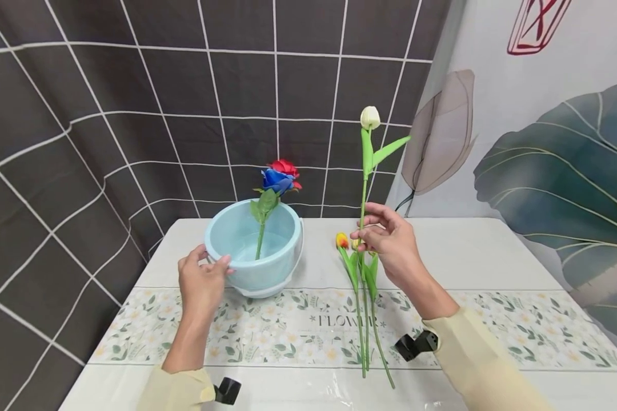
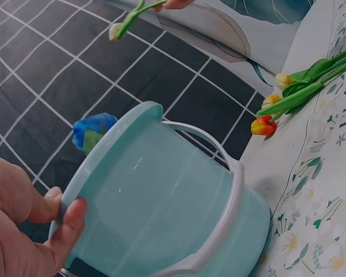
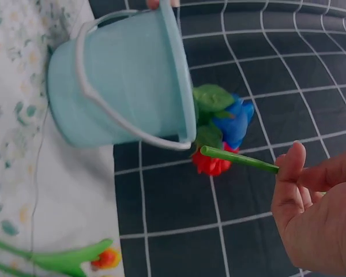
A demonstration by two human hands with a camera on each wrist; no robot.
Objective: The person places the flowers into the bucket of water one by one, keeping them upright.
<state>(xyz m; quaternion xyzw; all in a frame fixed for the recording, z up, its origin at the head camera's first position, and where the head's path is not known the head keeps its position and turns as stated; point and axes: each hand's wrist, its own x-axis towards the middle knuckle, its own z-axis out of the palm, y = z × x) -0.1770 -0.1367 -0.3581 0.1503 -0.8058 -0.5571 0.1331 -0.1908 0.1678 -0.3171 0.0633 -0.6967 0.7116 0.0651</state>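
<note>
My left hand (image 1: 202,279) pinches the near left rim of a light blue bucket (image 1: 259,277), thumb and fingers on either side of the rim in the left wrist view. Inside the bucket stand a blue rose (image 1: 277,180) and a red rose (image 1: 285,166), leaning against the far side. My right hand (image 1: 391,240) pinches the stem of a white tulip (image 1: 370,117) and holds it upright, bloom on top, to the right of the bucket. In the right wrist view the cut end of its green stem (image 3: 239,158) sticks out past the fingers.
Several tulips, one of them orange and yellow (image 1: 342,240), lie on the white table (image 1: 452,251) below the right hand, stems toward me. A floral printed strip (image 1: 267,337) crosses the table. Behind hang a dark grid-patterned cloth (image 1: 308,85) and a leaf-print curtain (image 1: 571,154).
</note>
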